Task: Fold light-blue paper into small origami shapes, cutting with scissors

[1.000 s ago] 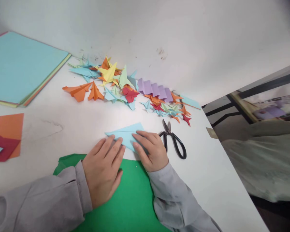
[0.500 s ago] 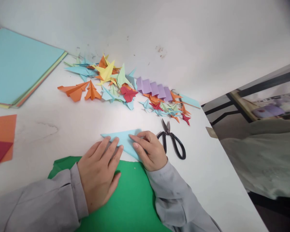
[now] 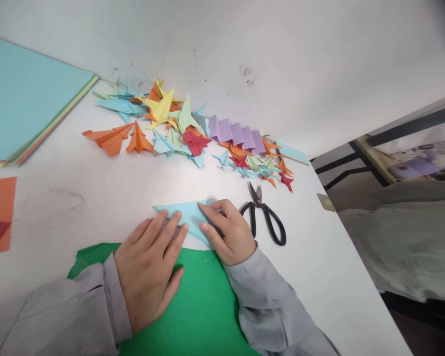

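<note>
A light blue sheet of paper (image 3: 190, 213), folded into a pointed shape, lies on the white table just beyond a green cloth. My left hand (image 3: 152, 269) lies flat and open, its fingertips on the paper's near left edge. On the paper's right side rest the index finger and thumb of my right hand (image 3: 226, 232), with their tips apart and paper showing between them. Its other fingers are curled and partly hidden. Black-handled scissors (image 3: 257, 202) lie right of my right hand, blades pointing away and slightly parted.
Folded paper pieces (image 3: 161, 109) in several colours lie along the wall, with a pleated purple strip (image 3: 237, 136) among them. A stack of coloured paper (image 3: 33, 99) is at the far left, orange and red paper (image 3: 0, 198) nearer. Green cloth (image 3: 196, 296) lies below my hands.
The view has shifted slightly, so the items at the left sit a little further left. My right thumb has moved slightly left on the blue paper; my left hand stays on it.
</note>
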`<state>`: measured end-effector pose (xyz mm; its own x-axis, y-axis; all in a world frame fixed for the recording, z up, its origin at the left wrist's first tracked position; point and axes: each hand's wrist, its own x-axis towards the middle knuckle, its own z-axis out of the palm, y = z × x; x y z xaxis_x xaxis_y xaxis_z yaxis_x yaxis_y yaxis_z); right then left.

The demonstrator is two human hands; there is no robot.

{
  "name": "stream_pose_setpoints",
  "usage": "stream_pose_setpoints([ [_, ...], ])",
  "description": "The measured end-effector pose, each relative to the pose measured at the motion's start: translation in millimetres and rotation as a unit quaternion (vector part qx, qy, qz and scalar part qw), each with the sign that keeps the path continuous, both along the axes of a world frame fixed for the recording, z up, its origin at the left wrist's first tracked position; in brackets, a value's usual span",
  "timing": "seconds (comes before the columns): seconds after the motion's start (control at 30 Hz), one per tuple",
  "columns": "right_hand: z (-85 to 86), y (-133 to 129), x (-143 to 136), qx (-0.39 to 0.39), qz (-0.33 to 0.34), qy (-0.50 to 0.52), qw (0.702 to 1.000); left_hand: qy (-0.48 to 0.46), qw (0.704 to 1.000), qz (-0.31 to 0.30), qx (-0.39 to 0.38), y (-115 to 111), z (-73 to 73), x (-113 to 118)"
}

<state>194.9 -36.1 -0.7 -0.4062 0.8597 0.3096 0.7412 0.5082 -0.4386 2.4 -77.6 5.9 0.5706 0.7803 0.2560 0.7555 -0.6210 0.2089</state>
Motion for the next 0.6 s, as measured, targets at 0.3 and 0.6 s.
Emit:
stream_pose_setpoints([
  [0.3,2.8,0.6,1.3,-0.024,0.006,0.002,1.000,-0.006,1.000,-0.002,-0.001,1.0,-0.9,0.2],
  [0.6,2.3,0.9,2.3,-0.011,0.008,0.002,1.000,-0.021,1.000,0.001,0.001,0.8,-0.9,0.8],
])
